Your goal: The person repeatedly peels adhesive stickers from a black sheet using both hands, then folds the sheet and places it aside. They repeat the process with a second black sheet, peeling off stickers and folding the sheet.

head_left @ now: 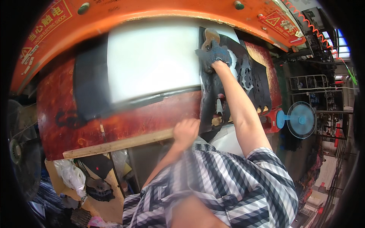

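My right hand, in a dark blue-grey glove, reaches to the far right part of the board. Its fingers close over a brown, sole-shaped cutting die, whose lower part they partly hide. Under it lies a black sheet with several shapes cut out of it. A pale metal-looking cut-out shape shows just right of my wrist. My bare left hand rests in a loose fist at the wooden strip along the near edge, with nothing visible in it. A large white sheet covers the middle of the board.
An orange machine beam spans the far side. The red-brown board carries a blurred dark sheet at left. A blue fan stands at right, and a dark fan at left. Plastic bags and scraps lie below.
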Motion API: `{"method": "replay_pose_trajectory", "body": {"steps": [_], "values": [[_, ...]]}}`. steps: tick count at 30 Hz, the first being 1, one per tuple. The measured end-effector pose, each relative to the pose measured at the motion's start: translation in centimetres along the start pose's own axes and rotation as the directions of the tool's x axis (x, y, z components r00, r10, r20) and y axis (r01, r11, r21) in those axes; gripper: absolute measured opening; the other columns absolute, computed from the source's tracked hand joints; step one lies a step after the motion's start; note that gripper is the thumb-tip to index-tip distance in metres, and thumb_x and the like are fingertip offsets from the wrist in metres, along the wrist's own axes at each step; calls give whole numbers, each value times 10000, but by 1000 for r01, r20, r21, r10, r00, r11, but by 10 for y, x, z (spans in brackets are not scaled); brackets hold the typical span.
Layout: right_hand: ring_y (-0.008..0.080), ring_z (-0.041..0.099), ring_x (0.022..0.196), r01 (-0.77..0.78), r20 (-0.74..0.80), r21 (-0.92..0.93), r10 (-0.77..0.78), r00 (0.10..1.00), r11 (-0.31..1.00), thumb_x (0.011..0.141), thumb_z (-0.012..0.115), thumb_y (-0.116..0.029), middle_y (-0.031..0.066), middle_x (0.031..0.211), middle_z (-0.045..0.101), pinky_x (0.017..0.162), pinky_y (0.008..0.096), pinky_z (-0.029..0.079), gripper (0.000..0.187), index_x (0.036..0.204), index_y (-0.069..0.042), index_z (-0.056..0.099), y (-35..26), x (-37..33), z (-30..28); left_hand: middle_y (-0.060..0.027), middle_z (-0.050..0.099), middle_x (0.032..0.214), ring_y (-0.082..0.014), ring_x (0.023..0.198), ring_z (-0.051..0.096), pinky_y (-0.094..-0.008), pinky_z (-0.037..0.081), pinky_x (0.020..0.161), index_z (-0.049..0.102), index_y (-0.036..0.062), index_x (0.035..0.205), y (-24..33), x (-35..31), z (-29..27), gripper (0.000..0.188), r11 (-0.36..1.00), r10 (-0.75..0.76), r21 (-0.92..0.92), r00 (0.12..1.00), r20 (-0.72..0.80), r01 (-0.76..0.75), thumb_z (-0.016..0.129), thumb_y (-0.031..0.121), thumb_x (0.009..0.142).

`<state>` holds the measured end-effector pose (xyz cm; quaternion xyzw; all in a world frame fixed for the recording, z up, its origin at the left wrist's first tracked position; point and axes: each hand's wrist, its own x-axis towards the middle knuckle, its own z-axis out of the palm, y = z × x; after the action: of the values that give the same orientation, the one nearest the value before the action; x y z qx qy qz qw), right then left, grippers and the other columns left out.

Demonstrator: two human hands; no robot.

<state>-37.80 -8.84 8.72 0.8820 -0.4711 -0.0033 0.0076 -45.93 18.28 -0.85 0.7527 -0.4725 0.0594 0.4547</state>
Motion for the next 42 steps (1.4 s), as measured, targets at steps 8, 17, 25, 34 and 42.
{"method": "replay_pose_trajectory", "body": {"steps": [8, 17, 25, 34, 42], "values": [[445, 535, 1149, -76, -26, 58, 77, 997, 995, 639, 615, -758, 329, 1271, 495, 947, 461, 459, 1015, 1429, -153, 414, -13, 9, 8, 43, 627, 817, -154, 725, 589, -302, 441, 588, 680, 151, 903, -5, 7, -2, 172, 996, -51, -76, 998, 38, 54, 662, 301, 822], [350, 596, 1084, 45, -156, 537, 47, 987, 842, 798, 629, -545, 199, 1182, 617, 902, 395, 480, 669, 1283, -88, 580, 11, 55, 33, 52, 602, 715, -151, 653, 566, -290, 438, 558, 664, 186, 785, -26, 37, 8, 234, 992, -78, 99, 997, 8, 77, 746, 393, 715], [117, 554, 523, -74, 57, 995, 234, 971, 67, 869, 606, -221, 49, 716, 646, 456, 228, 424, 184, 878, -52, 676, 52, 61, 9, 48, 628, 698, -146, 623, 579, -281, 457, 530, 671, 177, 719, -58, 98, 25, 233, 987, -38, 149, 994, -105, 53, 773, 384, 691], [150, 543, 553, 288, -293, 955, 83, 952, 72, 860, 601, -203, 60, 701, 623, 502, 292, 413, 173, 811, -41, 637, 48, 164, -89, -14, 664, 780, -215, 759, 636, -341, 504, 616, 712, 131, 767, -115, 181, 49, 264, 977, -78, 199, 997, -11, 78, 746, 392, 743], [94, 480, 586, 402, -419, 709, -112, 901, 580, 896, 557, -188, -1, 667, 545, 537, 268, 387, 212, 744, -48, 606, 107, 116, 3, -2, 673, 781, -196, 752, 608, -342, 442, 647, 721, 147, 772, -158, 269, 76, 261, 945, -2, 326, 1000, -5, 3, 723, 407, 752]]}}
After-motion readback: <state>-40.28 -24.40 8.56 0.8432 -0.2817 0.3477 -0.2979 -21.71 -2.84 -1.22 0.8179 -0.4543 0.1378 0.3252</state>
